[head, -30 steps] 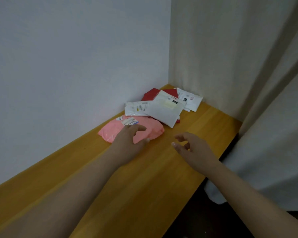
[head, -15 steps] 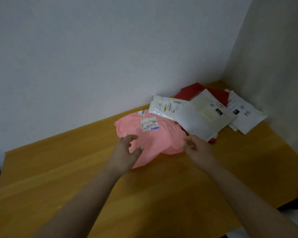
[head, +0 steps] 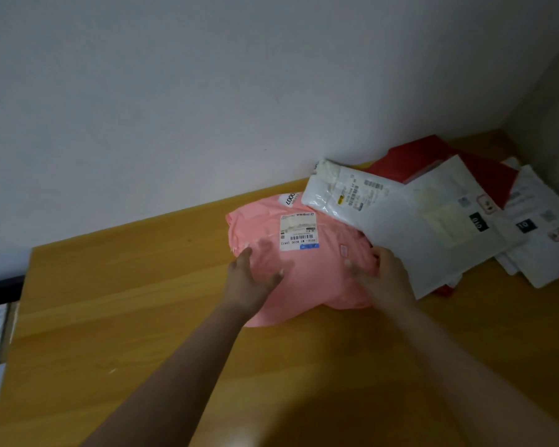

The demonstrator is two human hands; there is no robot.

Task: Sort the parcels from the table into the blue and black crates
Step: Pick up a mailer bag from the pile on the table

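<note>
Your left hand [head: 249,282] and right hand [head: 381,279] both rested on the pink parcel [head: 304,269], fingers loosely spread, gripping nothing firmly. It lay on the wooden surface [head: 142,317]; white parcels [head: 433,230] overlapped a red one [head: 426,156] at two o'clock.

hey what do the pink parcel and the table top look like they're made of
Pink parcel: likely a soft plastic mailer bag, smooth with a slight sheen; it bulges and creases, and a paper label is stuck on it. Both hands are on it, left hand and right hand.
Table: looks like wood or a wood-look laminate, orange-brown with lengthwise grain lines and a smooth finish; which one cannot be told.
</note>
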